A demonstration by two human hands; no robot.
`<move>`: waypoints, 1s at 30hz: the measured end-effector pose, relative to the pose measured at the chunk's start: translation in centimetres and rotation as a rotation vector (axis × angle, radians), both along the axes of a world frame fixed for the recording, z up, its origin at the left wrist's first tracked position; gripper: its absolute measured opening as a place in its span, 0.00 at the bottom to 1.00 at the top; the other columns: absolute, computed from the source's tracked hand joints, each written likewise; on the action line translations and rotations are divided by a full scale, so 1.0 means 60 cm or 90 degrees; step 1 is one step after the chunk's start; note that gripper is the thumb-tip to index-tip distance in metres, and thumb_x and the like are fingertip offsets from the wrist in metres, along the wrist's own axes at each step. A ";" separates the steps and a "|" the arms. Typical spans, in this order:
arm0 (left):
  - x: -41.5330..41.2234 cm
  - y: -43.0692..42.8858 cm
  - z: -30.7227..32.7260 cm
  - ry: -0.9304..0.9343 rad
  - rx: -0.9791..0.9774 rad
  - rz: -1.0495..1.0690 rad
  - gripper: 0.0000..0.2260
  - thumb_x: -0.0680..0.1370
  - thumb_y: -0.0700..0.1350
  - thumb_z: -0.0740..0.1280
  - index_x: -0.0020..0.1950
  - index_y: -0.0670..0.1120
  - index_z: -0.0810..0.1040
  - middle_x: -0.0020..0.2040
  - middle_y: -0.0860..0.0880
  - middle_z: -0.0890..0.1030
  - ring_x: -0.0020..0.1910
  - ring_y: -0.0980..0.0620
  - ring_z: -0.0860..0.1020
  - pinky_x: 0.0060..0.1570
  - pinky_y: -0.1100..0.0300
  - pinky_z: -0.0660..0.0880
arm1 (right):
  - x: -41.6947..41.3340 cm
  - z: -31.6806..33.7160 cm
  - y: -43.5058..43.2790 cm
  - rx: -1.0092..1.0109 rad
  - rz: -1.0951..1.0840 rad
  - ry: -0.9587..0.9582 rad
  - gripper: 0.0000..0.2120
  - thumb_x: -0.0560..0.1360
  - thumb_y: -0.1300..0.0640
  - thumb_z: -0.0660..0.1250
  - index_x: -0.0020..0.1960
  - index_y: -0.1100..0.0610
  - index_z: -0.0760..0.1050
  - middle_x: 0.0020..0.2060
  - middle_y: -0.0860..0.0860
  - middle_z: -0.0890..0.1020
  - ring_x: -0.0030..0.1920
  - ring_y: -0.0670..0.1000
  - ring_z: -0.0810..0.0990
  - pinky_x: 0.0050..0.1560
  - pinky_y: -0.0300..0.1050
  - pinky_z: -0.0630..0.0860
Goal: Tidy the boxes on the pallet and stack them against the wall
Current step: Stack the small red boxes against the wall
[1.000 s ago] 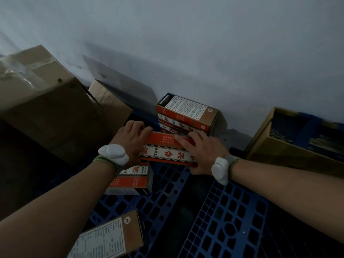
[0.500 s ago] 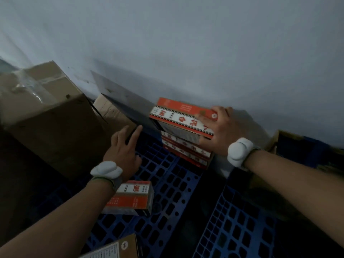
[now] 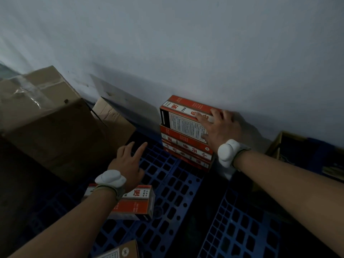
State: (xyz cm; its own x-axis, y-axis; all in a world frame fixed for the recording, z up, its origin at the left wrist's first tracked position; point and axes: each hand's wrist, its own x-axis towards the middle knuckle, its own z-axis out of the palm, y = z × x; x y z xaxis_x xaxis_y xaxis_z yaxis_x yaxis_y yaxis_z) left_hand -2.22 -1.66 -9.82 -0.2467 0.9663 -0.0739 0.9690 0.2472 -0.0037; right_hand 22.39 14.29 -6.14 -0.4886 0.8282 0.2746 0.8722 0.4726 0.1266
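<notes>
Right hand (image 3: 220,127) grips top box (image 3: 183,116) against wall (image 3: 186,53).

Both forearms bare to the frame edge; no sleeves, no gloves.

Left hand (image 3: 128,162): bare, no rings seen. Rounded white plastic wrist device (image 3: 110,178), smooth, two-lobed, pebble-like, worn on the back of the wrist. It sits on a woven olive-grey fabric strap (image 3: 111,191) that circles the wrist.

Right hand (image 3: 221,127): bare. Matching glossy white lobed wrist unit (image 3: 227,152), no markings legible, on a dull grey-green strap (image 3: 241,152).
</notes>
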 end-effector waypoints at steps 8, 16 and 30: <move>-0.056 -0.040 -0.035 0.024 -0.174 0.039 0.37 0.76 0.56 0.63 0.79 0.57 0.44 0.78 0.45 0.54 0.75 0.42 0.53 0.66 0.47 0.69 | -0.032 0.009 0.005 -0.045 -0.022 0.003 0.32 0.75 0.42 0.64 0.75 0.40 0.54 0.69 0.55 0.65 0.66 0.62 0.63 0.50 0.54 0.73; -0.082 -0.069 -0.062 0.061 -0.372 -0.042 0.43 0.71 0.63 0.66 0.78 0.55 0.47 0.76 0.45 0.59 0.72 0.42 0.60 0.69 0.48 0.63 | -0.046 0.009 0.003 -0.037 -0.042 -0.013 0.33 0.76 0.44 0.65 0.76 0.40 0.52 0.67 0.57 0.65 0.66 0.62 0.64 0.52 0.56 0.72; 0.011 -0.027 -0.056 0.080 -0.263 -0.261 0.47 0.63 0.70 0.68 0.75 0.52 0.55 0.67 0.46 0.68 0.64 0.45 0.69 0.68 0.46 0.61 | -0.045 -0.078 -0.128 -0.288 0.304 -0.257 0.49 0.71 0.32 0.63 0.78 0.53 0.39 0.73 0.57 0.63 0.68 0.60 0.65 0.61 0.57 0.71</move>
